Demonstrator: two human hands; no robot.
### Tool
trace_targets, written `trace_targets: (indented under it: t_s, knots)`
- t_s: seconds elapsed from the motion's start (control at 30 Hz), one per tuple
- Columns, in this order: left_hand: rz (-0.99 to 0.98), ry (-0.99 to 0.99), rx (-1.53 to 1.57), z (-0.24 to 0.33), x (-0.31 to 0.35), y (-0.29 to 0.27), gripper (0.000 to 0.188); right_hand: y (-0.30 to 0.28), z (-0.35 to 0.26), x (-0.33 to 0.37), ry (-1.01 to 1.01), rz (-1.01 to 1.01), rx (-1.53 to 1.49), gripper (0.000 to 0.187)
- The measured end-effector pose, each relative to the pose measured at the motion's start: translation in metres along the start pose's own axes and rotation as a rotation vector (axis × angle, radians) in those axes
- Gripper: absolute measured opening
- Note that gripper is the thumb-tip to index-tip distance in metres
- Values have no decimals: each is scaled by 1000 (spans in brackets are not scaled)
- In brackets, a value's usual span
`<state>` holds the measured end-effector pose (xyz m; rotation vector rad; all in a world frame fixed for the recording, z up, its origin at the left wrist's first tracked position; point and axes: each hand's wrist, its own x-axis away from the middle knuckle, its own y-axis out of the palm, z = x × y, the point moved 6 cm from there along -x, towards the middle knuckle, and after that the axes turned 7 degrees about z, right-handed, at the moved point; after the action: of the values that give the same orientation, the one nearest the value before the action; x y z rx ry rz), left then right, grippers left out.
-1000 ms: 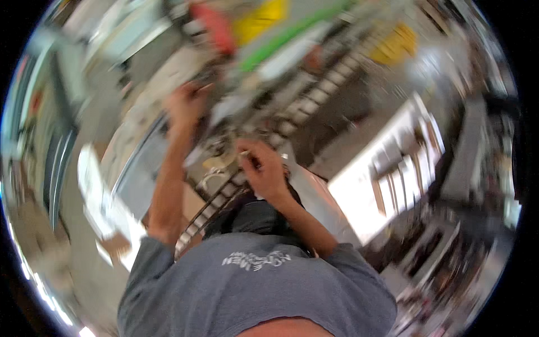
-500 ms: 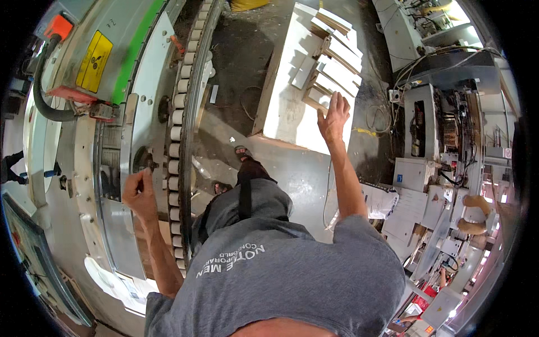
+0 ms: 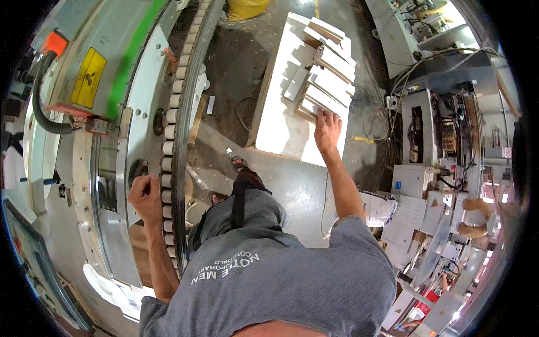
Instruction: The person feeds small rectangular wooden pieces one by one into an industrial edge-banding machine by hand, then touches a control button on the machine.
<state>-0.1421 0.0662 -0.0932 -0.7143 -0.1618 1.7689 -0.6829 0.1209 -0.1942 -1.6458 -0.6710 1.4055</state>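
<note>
My right hand reaches forward to the nearest of several small white boards. Its fingers are bent down over that board's near edge and look closed on it; the fingertips are partly hidden. The boards have brown edges and lie in an overlapping, slanted row on a large white slab. Away to the left, my left hand is held above the machine's side, next to the roller conveyor. Its fingers are curled together, and whatever they may hold is hidden.
A machine with a green stripe runs along the left, behind the rollers. A yellow sack lies on the floor at the far end. Cables trail on the right beside grey cabinets. A white bag lies near my right elbow.
My right hand has come down and back onto the nearest board, its fingers bending from a more stretched pose. My left hand has shifted slightly nearer, with its fingers curled in more. The view has tilted slightly.
</note>
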Motion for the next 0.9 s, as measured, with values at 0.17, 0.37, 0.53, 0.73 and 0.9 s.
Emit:
trace_targets:
  t_s: [0.17,0.37,0.53,0.73,0.9]
  knots:
    - [6,-35,-51,0,12,-8,18,-53,-56,-26,262,0,-583,16]
    - [-46,163,-210,62,15,-23,52,-61,-290,3,517,-561,-1519,13]
    - [137,10,-460,25,34,-100,55,-106,-475,20,287,-951,-1813,25]
    - [239,-44,-617,-51,44,-184,45,-96,-586,60,231,-1185,-1949,44]
    - [367,16,-624,-87,39,-214,36,-106,-606,72,163,-1302,-1832,59]
